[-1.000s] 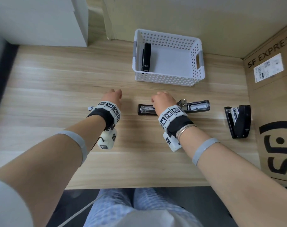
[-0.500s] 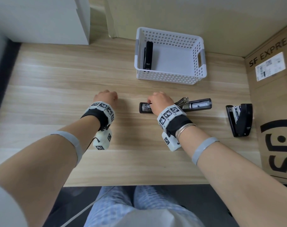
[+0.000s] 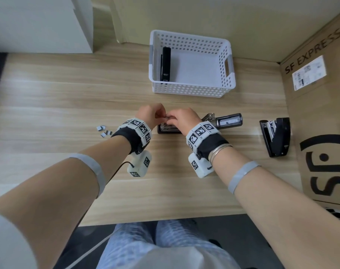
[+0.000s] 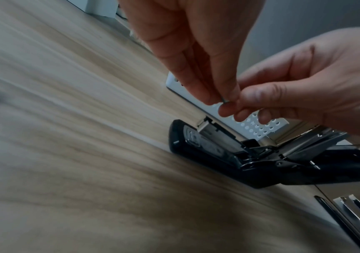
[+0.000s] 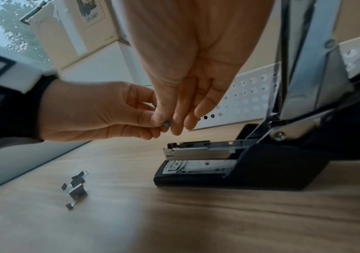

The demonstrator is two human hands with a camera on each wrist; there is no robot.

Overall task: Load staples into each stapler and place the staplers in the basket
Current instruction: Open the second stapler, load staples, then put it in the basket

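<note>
Left hand point(image 3: 149, 115): fingertips drawn together in a pinch on a short strip of staples point(image 5: 167, 123), held above the table point(image 3: 68, 105). Right hand point(image 3: 181, 118): thumb and forefinger closed on the same strip from the other side, so both hands meet at one point; which hand bears the strip cannot be told.

Open stapler point(image 3: 200, 124): black, lying on the table directly below the two hands, its long axis running left to right across the person. Lid swung fully back toward the right, clear window showing; steel staple channel point(image 5: 198, 151) exposed and facing up, its front end at the left. The strip hangs just above that front end, apart from it. Judgement: the coming move is a short drop straight down, and the strip must be turned to lie along the channel before it will seat. Both hands are equally near.

Loose staples point(image 3: 104, 130): several short grey pieces scattered on the table, left of the left wrist.

Second stapler point(image 3: 275, 136): black, part open, on the table well to the right beside a cardboard box point(image 3: 320, 113); not yet loaded, as far as can be judged.

Basket point(image 3: 229, 65): white, perforated, beyond the hands. One closed black stapler point(image 3: 166, 64) lies along its left wall.
</note>
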